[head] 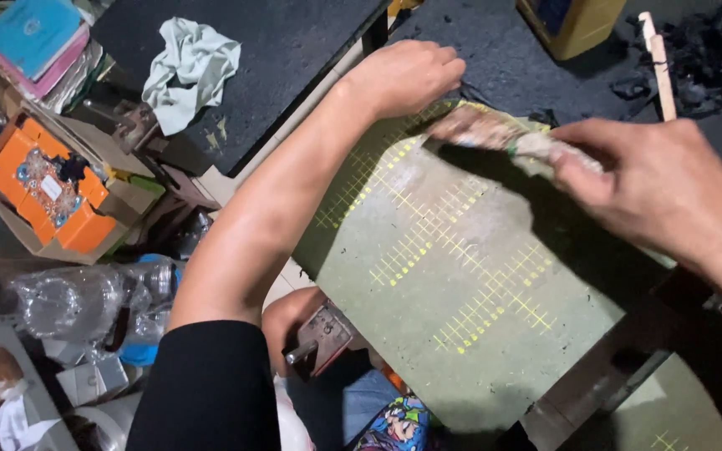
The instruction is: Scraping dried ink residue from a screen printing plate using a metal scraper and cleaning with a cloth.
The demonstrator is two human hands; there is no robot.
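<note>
The big grey-green flat panel printed with grids of yellow squares (461, 292) lies tilted across my lap and the black work surface (294, 50), so its printed face turns up to me. My left hand (403, 77) rests at the panel's far edge, fingers curled together and pressing down, which looks meant to pin it against sliding. My right hand (662, 188) has its fingers closed around the handle of a worn, blurred brush-like tool (495, 132), whose tip lies on the panel near my left hand. A crumpled pale green rag (190, 67) sits well apart on the black surface, and an open cardboard box of orange items (52, 188) stands lower left. The tool's working end is smeared by motion; I cannot tell bristle from cloth. My arm hides the panel's left edge, and its lower right corner is cut off.
</note>
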